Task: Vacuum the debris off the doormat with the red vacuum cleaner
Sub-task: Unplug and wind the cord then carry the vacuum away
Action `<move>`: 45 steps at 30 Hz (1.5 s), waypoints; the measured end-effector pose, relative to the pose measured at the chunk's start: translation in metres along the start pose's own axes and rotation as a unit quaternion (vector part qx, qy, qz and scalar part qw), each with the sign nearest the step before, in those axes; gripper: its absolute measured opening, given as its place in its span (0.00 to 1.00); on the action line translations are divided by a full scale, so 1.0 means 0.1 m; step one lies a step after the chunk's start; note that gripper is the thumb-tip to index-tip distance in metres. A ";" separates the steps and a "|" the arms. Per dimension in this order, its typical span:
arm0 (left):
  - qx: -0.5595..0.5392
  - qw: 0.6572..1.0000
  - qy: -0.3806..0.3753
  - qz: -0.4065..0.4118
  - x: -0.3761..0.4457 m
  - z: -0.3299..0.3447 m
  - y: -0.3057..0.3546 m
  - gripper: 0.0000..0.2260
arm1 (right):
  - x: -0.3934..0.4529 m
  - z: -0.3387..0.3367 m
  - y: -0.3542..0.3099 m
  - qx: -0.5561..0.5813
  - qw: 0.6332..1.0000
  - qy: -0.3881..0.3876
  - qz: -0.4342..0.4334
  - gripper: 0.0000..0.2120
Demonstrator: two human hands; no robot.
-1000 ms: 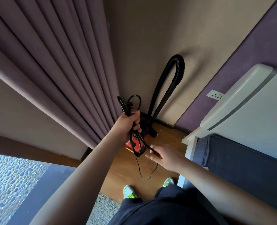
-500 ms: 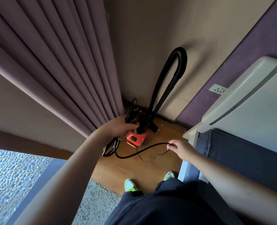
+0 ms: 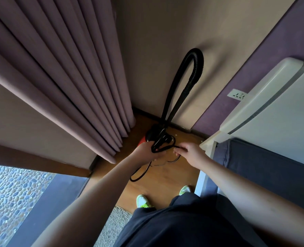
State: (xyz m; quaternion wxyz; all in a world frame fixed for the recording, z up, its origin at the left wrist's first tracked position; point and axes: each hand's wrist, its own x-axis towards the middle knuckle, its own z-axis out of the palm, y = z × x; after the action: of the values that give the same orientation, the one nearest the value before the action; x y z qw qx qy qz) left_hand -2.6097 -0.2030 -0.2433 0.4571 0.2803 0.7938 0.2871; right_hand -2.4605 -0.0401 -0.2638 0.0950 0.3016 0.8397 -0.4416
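Note:
The red vacuum cleaner (image 3: 142, 140) stands on the wood floor in the corner, mostly hidden behind my left hand. Its black hose (image 3: 192, 82) loops up against the beige wall. My left hand (image 3: 145, 152) grips a bundle of the black power cord (image 3: 162, 146) just in front of the vacuum. My right hand (image 3: 188, 152) pinches a strand of the same cord close beside it. A loose loop of cord (image 3: 140, 173) trails on the floor below. A corner of the grey doormat (image 3: 112, 227) shows at the bottom edge, near my feet.
Purple curtains (image 3: 67, 68) hang to the left of the vacuum. A white bed frame (image 3: 272, 107) with a dark blue mattress (image 3: 272, 168) blocks the right side. A wall socket (image 3: 237, 95) sits on the purple wall. A pebbled surface (image 3: 10, 202) lies at the lower left.
My hands have come together over the vacuum: the left hand moved right with the cord bundle, and the right hand moved left toward it. The camera tilted down slightly.

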 end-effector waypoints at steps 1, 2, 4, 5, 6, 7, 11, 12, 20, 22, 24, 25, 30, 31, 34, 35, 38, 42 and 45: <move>-0.008 1.000 -0.009 -0.003 0.01 -0.02 0.01 0.09 | 0.01 0.01 0.00 -0.001 1.000 0.000 0.002 0.08; -0.021 1.000 -0.013 -0.003 0.01 -0.04 0.03 0.07 | 0.01 0.01 -0.01 0.002 1.000 0.001 0.006 0.07; -0.055 0.998 -0.006 0.006 0.02 -0.08 0.06 0.07 | 0.06 0.02 0.01 0.008 1.000 0.003 0.011 0.09; -0.072 0.997 -0.001 0.011 0.03 -0.08 0.08 0.07 | 0.07 0.02 0.02 0.006 1.000 0.001 0.009 0.10; -0.087 0.996 -0.003 0.014 0.04 -0.09 0.10 0.09 | 0.08 0.01 0.02 0.003 1.000 -0.002 0.006 0.10; -0.102 0.995 -0.007 0.014 0.05 -0.08 0.13 0.11 | 0.11 0.01 0.04 -0.004 1.000 -0.002 0.001 0.11; -0.153 0.988 0.021 -0.007 0.15 -0.05 0.24 0.10 | 0.26 0.01 0.23 -0.016 0.999 -0.042 0.005 0.17; -0.167 0.985 0.029 -0.015 0.18 -0.05 0.28 0.08 | 0.31 0.00 0.29 -0.017 0.998 -0.058 0.013 0.18; -0.285 0.955 0.071 -0.047 0.45 -0.03 0.48 0.08 | 0.70 0.00 0.69 0.001 0.989 -0.135 0.053 0.07; -0.281 0.954 0.095 -0.053 0.53 -0.07 0.48 0.07 | 0.80 0.05 0.76 0.015 0.985 -0.158 0.063 0.08; -0.267 0.953 0.128 -0.065 0.59 -0.09 0.45 0.06 | 0.90 0.09 0.84 0.027 0.984 -0.160 0.070 0.12; -0.255 0.954 0.142 -0.072 0.61 -0.10 0.40 0.05 | 0.94 0.12 0.88 0.031 0.984 -0.157 0.074 0.13; -0.173 0.960 0.201 -0.092 0.69 -0.17 0.23 0.09 | 1.05 -0.04 0.73 0.067 0.983 -0.137 0.101 0.10; -0.146 0.963 0.201 -0.100 0.69 -0.21 0.23 0.08 | 1.09 -0.05 0.73 0.070 0.984 -0.133 0.092 0.11; -0.123 0.970 0.181 -0.105 0.78 -0.29 0.17 0.09 | 1.18 -0.06 0.64 0.053 0.987 -0.117 0.096 0.13; -0.124 0.972 0.172 -0.100 0.82 -0.32 0.14 0.09 | 1.23 -0.02 0.64 0.040 0.988 -0.110 0.098 0.13; -0.169 0.970 0.144 -0.100 1.01 -0.40 -0.01 0.12 | 1.31 0.11 0.46 0.050 0.989 -0.089 0.104 0.13; -0.226 0.966 0.094 -0.080 1.30 -0.49 -0.27 0.05 | 1.57 0.58 0.66 0.128 0.981 -0.059 0.132 0.25; -0.205 0.975 0.062 -0.061 1.50 -0.58 -0.44 0.11 | 1.61 1.03 0.73 0.149 0.972 -0.025 0.181 0.29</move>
State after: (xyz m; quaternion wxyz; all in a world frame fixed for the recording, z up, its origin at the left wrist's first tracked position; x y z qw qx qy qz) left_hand -2.7333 -0.1382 -0.3350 0.4710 0.1130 0.7605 0.4324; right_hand -2.5570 -0.0233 -0.4431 0.1479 0.4481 0.6933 -0.5447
